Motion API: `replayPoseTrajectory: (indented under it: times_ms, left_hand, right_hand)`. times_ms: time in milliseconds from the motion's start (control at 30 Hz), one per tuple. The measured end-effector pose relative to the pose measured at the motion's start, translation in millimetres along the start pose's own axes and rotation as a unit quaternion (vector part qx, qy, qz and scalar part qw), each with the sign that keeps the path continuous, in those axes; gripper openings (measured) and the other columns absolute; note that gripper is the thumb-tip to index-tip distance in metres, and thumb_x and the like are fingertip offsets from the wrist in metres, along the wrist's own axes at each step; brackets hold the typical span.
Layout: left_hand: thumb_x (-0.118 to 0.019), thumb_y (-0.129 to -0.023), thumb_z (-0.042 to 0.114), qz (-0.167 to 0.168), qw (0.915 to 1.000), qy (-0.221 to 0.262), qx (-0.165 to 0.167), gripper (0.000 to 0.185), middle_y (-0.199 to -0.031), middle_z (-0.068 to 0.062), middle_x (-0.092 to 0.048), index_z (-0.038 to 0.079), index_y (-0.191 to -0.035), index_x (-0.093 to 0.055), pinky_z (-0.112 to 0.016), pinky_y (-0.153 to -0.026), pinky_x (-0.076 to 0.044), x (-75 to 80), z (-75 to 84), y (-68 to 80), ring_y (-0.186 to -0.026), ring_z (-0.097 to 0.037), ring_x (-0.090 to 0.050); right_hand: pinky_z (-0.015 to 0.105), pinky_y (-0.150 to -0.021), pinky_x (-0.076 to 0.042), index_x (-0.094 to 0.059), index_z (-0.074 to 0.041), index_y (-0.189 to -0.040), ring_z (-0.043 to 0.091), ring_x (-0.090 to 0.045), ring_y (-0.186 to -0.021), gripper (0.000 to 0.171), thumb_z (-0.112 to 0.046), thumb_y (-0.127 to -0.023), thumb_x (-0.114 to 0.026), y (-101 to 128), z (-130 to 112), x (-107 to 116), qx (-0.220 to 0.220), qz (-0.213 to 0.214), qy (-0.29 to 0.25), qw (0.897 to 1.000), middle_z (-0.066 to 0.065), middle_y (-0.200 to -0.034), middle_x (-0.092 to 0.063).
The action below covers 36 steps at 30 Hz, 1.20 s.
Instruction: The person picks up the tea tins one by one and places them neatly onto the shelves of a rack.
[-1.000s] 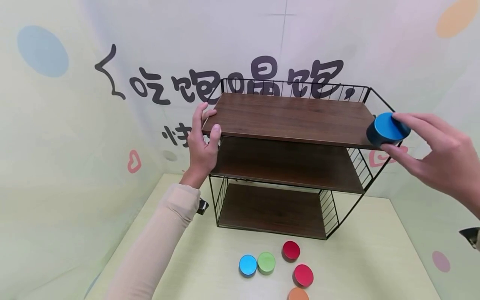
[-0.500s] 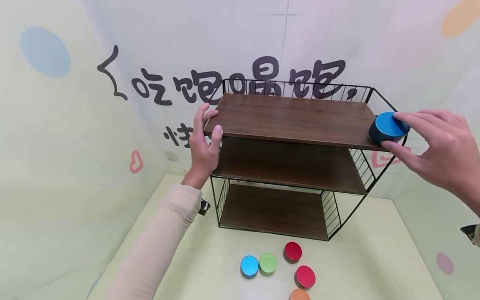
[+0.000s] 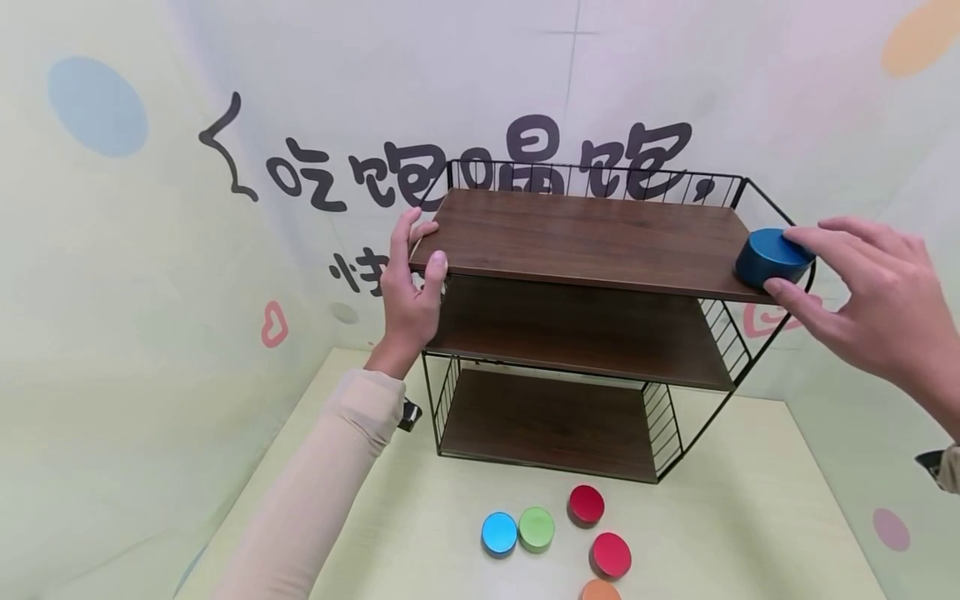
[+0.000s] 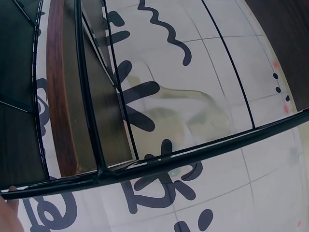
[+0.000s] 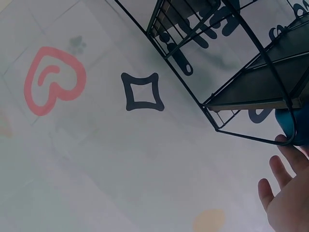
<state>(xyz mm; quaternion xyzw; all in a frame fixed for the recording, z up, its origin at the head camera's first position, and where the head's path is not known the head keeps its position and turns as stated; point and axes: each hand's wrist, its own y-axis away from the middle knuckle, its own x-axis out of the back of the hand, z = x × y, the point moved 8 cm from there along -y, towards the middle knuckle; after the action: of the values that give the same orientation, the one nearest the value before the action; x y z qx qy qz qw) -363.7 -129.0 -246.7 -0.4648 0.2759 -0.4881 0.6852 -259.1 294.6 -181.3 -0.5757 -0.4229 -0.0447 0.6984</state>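
Note:
At the right end of the top board of a dark wood and black wire shelf rack, my right hand pinches a dark blue round tin between thumb and fingers. The tin stands at the board's front right corner. In the right wrist view, part of the blue tin shows behind the wire frame, above the fingers of the right hand. My left hand grips the left end of the top board, thumb at the front edge. Only a bit of that hand shows in the left wrist view.
On the pale table before the rack lie a light blue tin, a green tin, a red tin, another red tin and an orange tin. A printed wall sheet hangs behind.
The dark blue tin has come to sit flatter on the top board, its top face less tilted toward me. My right hand still pinches it; the left hand keeps its place.

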Motion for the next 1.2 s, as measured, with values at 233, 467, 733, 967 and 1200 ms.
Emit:
replayPoseTrajectory:
  times_ms: [233, 467, 733, 967, 1200]
  left_hand:
    - [-0.052, -0.092, 0.025, 0.002, 0.9999, 0.014, -0.002, 0.056, -0.122, -0.018, -0.065, 0.001, -0.141, -0.045, -0.037, -0.095, -0.037, 0.2, -2.3, 1.3, -0.123, -0.027, -0.056]
    - [-0.049, -0.094, 0.029, 0.001, 1.0, 0.0, 0.008, 0.053, -0.122, -0.015, -0.066, 0.005, -0.141, -0.046, -0.035, -0.089, -0.039, 1.4, -2.3, 1.2, -0.123, -0.02, -0.056]
    - [-0.049, -0.094, 0.028, -0.008, 1.0, -0.004, -0.004, 0.053, -0.123, -0.013, -0.065, 0.006, -0.143, -0.045, -0.035, -0.087, -0.039, 1.2, -1.3, 1.4, -0.123, -0.02, -0.056]
    - [-0.051, -0.093, 0.026, -0.003, 1.0, 0.005, -0.005, 0.054, -0.122, -0.018, -0.065, 0.001, -0.141, -0.045, -0.035, -0.091, -0.038, 2.0, 1.2, 0.2, -0.122, -0.025, -0.056]
    - [-0.051, -0.091, 0.01, -0.004, 0.9997, 0.021, -0.007, 0.051, -0.118, -0.03, -0.062, -0.011, -0.136, -0.043, -0.037, -0.097, -0.037, 3.8, 30.1, -5.2, -0.118, -0.039, -0.055]
  right_hand:
    - [0.05, -0.099, -0.028, -0.064, -0.002, -0.126, 0.042, -0.048, -0.123, 0.053, -0.038, -0.089, -0.068, 1, 3, -4, -0.013, -0.012, 0.003, 1.0, 0.024, -0.115, -0.065]
    - [0.051, -0.105, -0.027, -0.06, 0.0, -0.132, 0.044, -0.047, -0.124, 0.052, -0.03, -0.091, -0.068, 4, 6, -9, -0.045, -0.022, -0.004, 0.999, 0.027, -0.121, -0.061]
    - [0.053, -0.113, -0.025, -0.051, -0.004, -0.143, 0.051, -0.045, -0.125, 0.057, -0.036, -0.095, -0.059, 15, 11, -2, -0.101, -0.005, -0.023, 0.995, 0.032, -0.132, -0.055]
    - [0.034, -0.114, -0.026, -0.047, -0.007, -0.147, 0.041, -0.048, -0.128, 0.058, -0.034, -0.096, -0.058, 27, 13, 4, -0.123, 0.023, -0.026, 0.992, 0.03, -0.131, -0.056]
    - [0.011, -0.102, -0.023, -0.048, 0.0, -0.143, -0.011, -0.042, -0.127, 0.058, -0.031, -0.096, -0.061, 50, 14, 4, -0.101, 0.05, -0.055, 0.992, 0.027, -0.129, -0.06]
